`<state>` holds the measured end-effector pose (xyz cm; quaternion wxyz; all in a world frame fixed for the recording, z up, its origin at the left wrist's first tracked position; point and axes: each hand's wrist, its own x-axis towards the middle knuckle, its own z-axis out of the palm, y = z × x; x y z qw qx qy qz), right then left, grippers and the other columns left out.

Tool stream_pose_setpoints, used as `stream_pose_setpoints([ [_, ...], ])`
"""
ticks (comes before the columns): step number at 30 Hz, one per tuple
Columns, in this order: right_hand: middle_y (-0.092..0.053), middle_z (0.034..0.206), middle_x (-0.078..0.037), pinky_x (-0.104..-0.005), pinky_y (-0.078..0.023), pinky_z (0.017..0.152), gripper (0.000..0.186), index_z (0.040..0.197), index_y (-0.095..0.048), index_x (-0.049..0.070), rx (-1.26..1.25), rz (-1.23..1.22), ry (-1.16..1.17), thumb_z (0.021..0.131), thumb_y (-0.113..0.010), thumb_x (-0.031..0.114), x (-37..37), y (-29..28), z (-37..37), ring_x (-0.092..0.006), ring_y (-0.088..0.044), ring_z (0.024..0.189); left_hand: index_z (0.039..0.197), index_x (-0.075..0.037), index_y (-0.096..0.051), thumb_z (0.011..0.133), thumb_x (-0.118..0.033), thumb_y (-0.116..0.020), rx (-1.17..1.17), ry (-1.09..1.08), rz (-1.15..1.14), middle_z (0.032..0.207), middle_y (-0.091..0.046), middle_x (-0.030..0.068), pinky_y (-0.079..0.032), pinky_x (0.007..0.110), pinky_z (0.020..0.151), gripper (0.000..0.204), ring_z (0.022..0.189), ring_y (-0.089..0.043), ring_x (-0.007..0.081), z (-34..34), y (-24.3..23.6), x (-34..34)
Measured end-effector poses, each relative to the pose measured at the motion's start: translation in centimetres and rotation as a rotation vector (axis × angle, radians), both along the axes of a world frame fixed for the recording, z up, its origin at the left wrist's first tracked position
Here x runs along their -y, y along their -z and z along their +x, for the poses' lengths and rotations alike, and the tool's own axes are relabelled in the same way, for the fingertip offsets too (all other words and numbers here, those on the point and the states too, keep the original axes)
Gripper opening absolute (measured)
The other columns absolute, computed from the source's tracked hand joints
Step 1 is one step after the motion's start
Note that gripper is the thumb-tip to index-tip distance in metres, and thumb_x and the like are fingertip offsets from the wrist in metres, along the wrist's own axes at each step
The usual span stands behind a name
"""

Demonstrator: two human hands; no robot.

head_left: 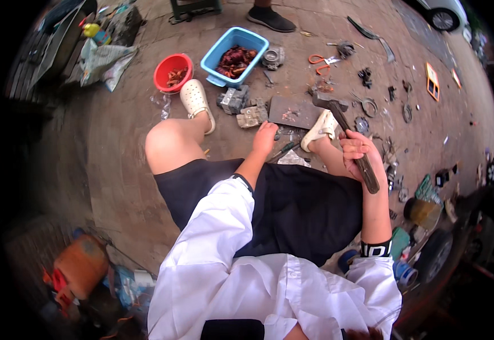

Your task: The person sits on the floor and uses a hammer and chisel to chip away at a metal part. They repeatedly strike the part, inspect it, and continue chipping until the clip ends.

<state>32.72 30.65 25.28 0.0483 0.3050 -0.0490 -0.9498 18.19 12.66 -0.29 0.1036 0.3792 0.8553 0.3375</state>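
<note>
In my right hand (359,153) is a hammer (346,120), its wooden handle wrapped by my fingers. The hammer's metal head is raised above the ground near my right shoe (321,130). My left hand (266,136) is low, between my knees, with its fingers drawn together. What they hold, if anything, is too small to make out. Just beyond it lies a pale metal casting (252,115), beside a dark flat metal plate (293,113) with reddish bits on top. A grey metal block (234,100) sits to the left of the casting.
Farther off stand a blue basin (208,59) of reddish-brown scrap and a red bowl (157,77). Orange-handled scissors (319,64), a sickle-like blade (366,33) and several metal parts lie to the right. Another person's shoe (272,19) is at the far edge.
</note>
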Motion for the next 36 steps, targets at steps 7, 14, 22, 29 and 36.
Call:
stream_pose_setpoints([
  [7,-0.042,0.057,0.002,-0.0200,-0.036,0.041,0.023,0.090,-0.046,-0.009,-0.172,0.025,0.097,0.094,-0.034,0.010,-0.4,-1.1,0.6,-0.0041,-0.040,0.039,0.086,-0.004,-0.054,0.061,0.004,-0.063,-0.084,0.090,0.033,0.101,-0.056,0.0129,-0.039,0.037,0.095,0.028,0.105,-0.050,0.0324,0.3,1.4,0.1],
  [14,-0.038,0.053,0.004,-0.0192,-0.034,0.041,0.012,0.081,-0.045,-0.001,-0.305,-0.010,0.151,0.091,-0.040,0.005,-0.8,-1.4,-0.6,-0.0030,-0.037,0.039,0.080,-0.005,-0.056,0.064,-0.005,-0.068,0.148,0.029,-0.038,0.089,-0.058,0.0141,-0.044,0.040,0.074,0.020,0.087,-0.055,0.0340,-1.7,-0.2,-1.3],
  [22,-0.038,0.051,0.005,-0.0200,-0.035,0.042,0.015,0.077,-0.044,0.001,-0.256,-0.061,0.247,0.090,-0.038,0.006,-0.4,-1.3,-0.5,-0.0029,-0.038,0.039,0.081,-0.006,-0.057,0.065,-0.007,-0.070,0.161,0.038,-0.075,0.089,-0.058,0.0139,-0.045,0.039,0.075,0.021,0.087,-0.055,0.0335,-1.8,0.1,-1.2],
  [29,-0.039,0.052,0.005,-0.0204,-0.036,0.043,0.016,0.079,-0.044,0.001,-0.221,-0.109,0.203,0.092,-0.037,0.007,0.4,-0.6,-0.4,-0.0033,-0.040,0.040,0.081,-0.006,-0.056,0.065,-0.007,-0.068,0.129,0.058,-0.063,0.089,-0.057,0.0141,-0.045,0.038,0.076,0.020,0.087,-0.055,0.0331,-1.3,0.2,-1.1],
  [36,-0.040,0.053,0.006,-0.0196,-0.035,0.042,0.011,0.081,-0.044,0.000,-0.091,-0.065,0.129,0.089,-0.040,0.005,0.6,1.0,-0.3,-0.0025,-0.040,0.041,0.084,-0.005,-0.054,0.062,-0.002,-0.066,-0.014,0.061,-0.047,0.097,-0.056,0.0112,-0.039,0.037,0.094,0.026,0.102,-0.050,0.0303,0.8,0.6,-1.6],
])
